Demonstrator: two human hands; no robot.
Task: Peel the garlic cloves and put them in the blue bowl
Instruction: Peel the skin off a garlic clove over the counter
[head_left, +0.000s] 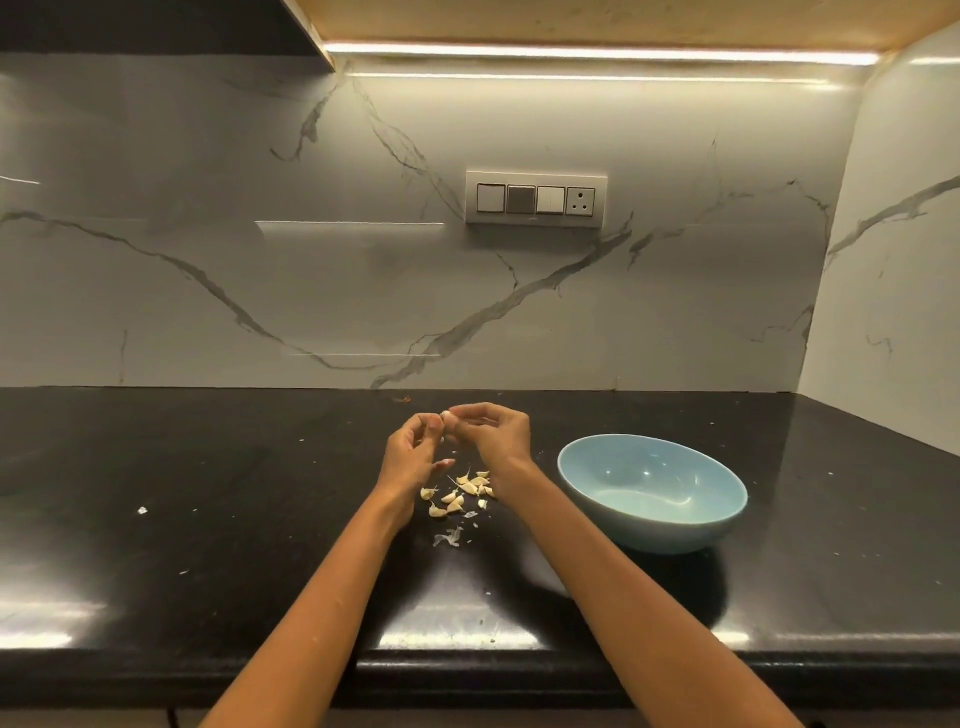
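Both hands are raised over the black counter and meet on one small pale garlic clove (447, 415). My left hand (413, 449) pinches the clove from the left with curled fingers. My right hand (496, 434) pinches it from the right at the fingertips. Beneath the hands lies a loose pile of several unpeeled garlic cloves (460, 493). The blue bowl (652, 493) stands to the right of the pile; nothing shows inside it.
Thin white peel scraps (449, 538) lie on the black counter (208, 493) just in front of the pile, with small flecks scattered further left. A marble backsplash with a switch panel (535, 200) rises behind. The counter's front edge runs across near my forearms.
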